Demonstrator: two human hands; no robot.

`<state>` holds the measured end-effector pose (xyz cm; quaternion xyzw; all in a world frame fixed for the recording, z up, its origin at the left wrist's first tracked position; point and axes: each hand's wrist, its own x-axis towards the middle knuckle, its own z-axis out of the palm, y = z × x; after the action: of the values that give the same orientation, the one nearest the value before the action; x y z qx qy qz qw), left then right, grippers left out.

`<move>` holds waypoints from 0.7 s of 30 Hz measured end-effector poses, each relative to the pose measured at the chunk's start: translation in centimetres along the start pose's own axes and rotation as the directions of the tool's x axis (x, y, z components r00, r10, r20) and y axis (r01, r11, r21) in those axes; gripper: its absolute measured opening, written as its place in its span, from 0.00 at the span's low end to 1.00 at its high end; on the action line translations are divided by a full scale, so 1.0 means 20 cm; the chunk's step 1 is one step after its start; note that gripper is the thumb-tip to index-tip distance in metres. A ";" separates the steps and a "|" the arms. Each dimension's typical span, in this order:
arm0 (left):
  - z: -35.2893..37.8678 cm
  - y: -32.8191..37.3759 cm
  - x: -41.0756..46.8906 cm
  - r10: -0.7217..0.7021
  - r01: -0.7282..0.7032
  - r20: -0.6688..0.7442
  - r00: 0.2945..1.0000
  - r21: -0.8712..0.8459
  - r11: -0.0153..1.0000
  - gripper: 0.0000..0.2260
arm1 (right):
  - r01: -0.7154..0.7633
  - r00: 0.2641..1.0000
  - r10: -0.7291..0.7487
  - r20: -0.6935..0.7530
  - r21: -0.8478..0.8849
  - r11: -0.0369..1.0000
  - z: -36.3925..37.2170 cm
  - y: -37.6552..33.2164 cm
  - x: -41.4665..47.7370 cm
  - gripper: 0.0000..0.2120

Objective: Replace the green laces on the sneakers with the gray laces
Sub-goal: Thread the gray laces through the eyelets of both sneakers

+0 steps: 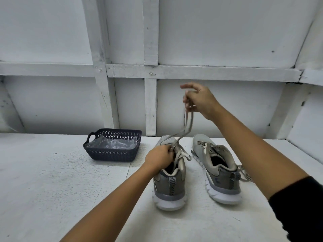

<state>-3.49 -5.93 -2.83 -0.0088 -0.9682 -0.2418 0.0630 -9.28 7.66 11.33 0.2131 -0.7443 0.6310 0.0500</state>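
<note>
Right hand (201, 100) raised, gripping gray lace (187, 125)

Right hand (201, 100) holds gray lace (189, 123) aloft; left hand (159, 155) seemingly pinches it.

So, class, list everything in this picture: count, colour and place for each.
left sneaker: one, gray, white sole, middle foreground.
right sneaker: one, gray, white sole, beside it.
held lace: one, gray, rising above left sneaker.
loose lace: one, gray, beside right sneaker's heel.
basket: one, dark blue, left of both shoes.
plastic sheet: one, clear, inside basket.
table: one, white, under everything.
wall: one, white, behind table.
left hand: one, pinching held lace at left sneaker.
right hand: one, raised, gripping held lace.
</note>
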 end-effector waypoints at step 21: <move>-0.42 0.09 -0.06 0.242 -0.357 -0.306 0.921 -0.414 0.837 0.06 | 0.059 0.905 0.195 0.378 -0.565 0.823 0.16 0.32 -0.18 0.04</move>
<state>-1.25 -8.30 5.26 -0.1464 -0.8540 -0.4512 0.2136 -7.96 6.28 3.54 0.2918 -0.8972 0.3232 -0.0737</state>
